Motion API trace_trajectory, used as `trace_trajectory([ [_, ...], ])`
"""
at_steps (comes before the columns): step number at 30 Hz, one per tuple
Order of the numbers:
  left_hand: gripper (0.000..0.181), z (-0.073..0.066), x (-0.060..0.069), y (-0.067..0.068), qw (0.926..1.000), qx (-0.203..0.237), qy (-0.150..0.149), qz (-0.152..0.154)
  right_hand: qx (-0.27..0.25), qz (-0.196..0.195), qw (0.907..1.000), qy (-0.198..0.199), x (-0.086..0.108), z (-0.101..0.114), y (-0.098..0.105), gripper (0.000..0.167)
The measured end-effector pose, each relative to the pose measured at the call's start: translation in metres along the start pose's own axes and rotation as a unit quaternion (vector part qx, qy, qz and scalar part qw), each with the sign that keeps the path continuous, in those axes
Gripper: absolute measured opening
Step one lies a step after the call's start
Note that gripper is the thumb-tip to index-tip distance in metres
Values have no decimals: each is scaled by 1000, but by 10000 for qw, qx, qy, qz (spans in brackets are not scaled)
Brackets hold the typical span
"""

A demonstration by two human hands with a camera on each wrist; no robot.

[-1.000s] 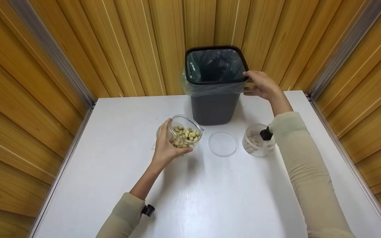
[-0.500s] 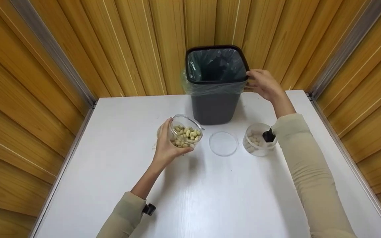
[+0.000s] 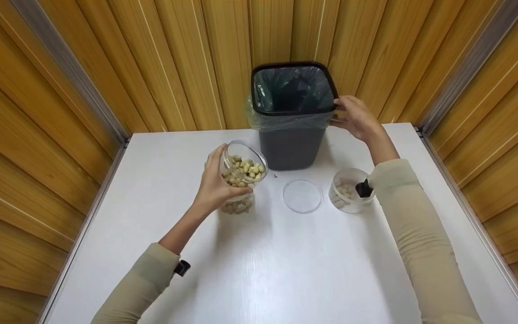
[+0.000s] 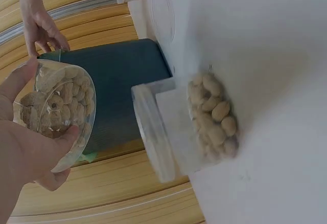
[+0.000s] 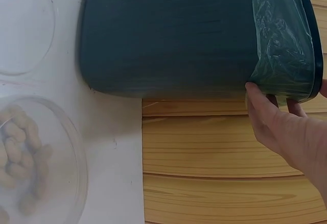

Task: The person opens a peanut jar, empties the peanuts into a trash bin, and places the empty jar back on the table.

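The left hand's [image 3: 214,183] fingers wrap a clear, round plastic jar [image 3: 243,170] of knobbly tan peanuts [image 3: 251,169] — tilted above the white table [image 3: 259,270], near a tapered dark-grey plastic bin [image 3: 291,148]. The right hand's [image 3: 356,119] fingers grip its rim, where a thin, crinkled green bag [image 5: 283,40] folds over. The left wrist view reveals a second clear plastic jar [image 4: 186,124] standing below — partly hidden in the head view.

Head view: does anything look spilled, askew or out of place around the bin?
Small dark specks lie on the table just in front of the bin; they look like stray debris, though too small to identify. The jar in the left hand is tilted, but I see no whole peanuts lying loose on the table.
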State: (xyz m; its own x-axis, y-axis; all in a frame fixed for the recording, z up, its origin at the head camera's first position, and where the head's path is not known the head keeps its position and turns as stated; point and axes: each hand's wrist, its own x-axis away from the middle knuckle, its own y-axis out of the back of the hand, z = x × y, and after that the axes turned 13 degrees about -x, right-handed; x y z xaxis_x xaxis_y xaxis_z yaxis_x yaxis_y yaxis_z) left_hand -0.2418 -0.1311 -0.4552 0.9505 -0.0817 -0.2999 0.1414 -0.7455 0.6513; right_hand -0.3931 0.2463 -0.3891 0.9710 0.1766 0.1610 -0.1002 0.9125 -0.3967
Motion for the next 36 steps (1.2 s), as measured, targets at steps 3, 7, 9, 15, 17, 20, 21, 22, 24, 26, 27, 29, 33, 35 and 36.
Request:
trace_trajectory([
  [3,125,-10,-15,20,9996,-216,-138,78,49,9,10000,32,0,-1,-1,22],
  [7,125,-26,-38,43,9979,-506,-371,182,56,-17,9999,88,1,-1,-3,26],
  [9,125,-35,-52,53,9959,-665,-567,217,67,-58,9999,131,2,-1,-3,29],
  [15,125,-59,-88,78,9888,-1134,-949,218,100,-80,9999,108,3,-1,-6,34],
  [17,125,-66,-98,87,9869,-1293,-949,196,98,-76,9999,104,4,-1,-8,35],
  [20,124,-80,-113,99,9831,-1551,-957,172,50,-93,9999,96,3,-1,-11,37],
  [21,124,-85,-118,103,9816,-1644,-955,176,28,-105,9999,84,3,-1,-11,38],
  [22,124,-90,-122,106,9799,-1737,-958,186,12,-121,9999,74,3,-1,-11,39],
  [24,125,-100,-129,113,9769,-1887,-981,216,-32,-155,9999,48,3,-2,-12,41],
  [26,126,-109,-134,120,9743,-2006,-982,292,-37,-185,9998,5,4,-3,-13,45],
  [27,126,-113,-136,122,9732,-2060,-964,350,-30,-196,9998,-17,4,-4,-13,47],
  [29,126,-119,-137,125,9711,-2130,-958,482,-27,-198,9998,-58,5,-6,-14,51],
  [33,126,-125,-141,122,9688,-2194,-923,687,-2,-207,9997,-141,8,-8,-15,55],
  [35,126,-126,-146,117,9683,-2215,-929,693,30,-222,9997,-137,8,-8,-16,55],
  [36,126,-126,-149,114,9671,-2258,-953,681,54,-223,9997,-109,8,-8,-16,55],
])
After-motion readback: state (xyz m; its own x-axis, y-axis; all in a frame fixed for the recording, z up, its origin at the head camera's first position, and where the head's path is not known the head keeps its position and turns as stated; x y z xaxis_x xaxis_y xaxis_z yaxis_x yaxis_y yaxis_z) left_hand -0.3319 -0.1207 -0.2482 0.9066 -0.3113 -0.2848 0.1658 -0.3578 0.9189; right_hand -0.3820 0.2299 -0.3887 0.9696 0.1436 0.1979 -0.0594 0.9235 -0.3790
